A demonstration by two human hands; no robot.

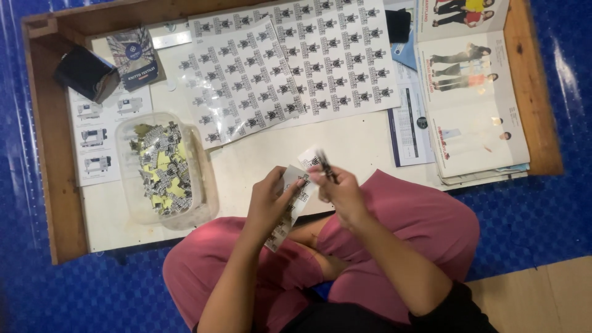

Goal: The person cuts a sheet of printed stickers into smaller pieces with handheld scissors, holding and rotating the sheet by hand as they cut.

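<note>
- I see my left hand (271,200) curled shut around a narrow strip of printed labels (290,206), thumb on top and fingers beneath; the strip hangs over the near edge of the low wooden table (58,179), above my lap, its lower end trailing down toward my knee; held so, I judge, to keep its upper end taut and facing me.
- My right hand (342,194) is closed on a small pair of dark scissors (325,165), the blades pointing up and away from me; a single cut label (307,157) sits just beside the blades, touching them or nearly so; I cannot tell whether the blades are open or closed.
- The two hands meet at the strip's upper end, so the cutting seems to happen there, over the table's near edge.
- A clear plastic tub (132,203) stands near the table's near-left corner, close to my left hand; it holds a heap of cut labels and yellow backing scraps (163,169); I judge it is set there so pieces can drop in at short reach.
- Uncut label sheets (290,68) lie flat and overlapping toward the far edge, well apart from the hands.
- A stack of clothing catalogues (472,105) fills the right edge; a black box (86,74) and a booklet (134,57) rest by the far-left corner, above a sewing-machine leaflet (95,139) along the left edge.
</note>
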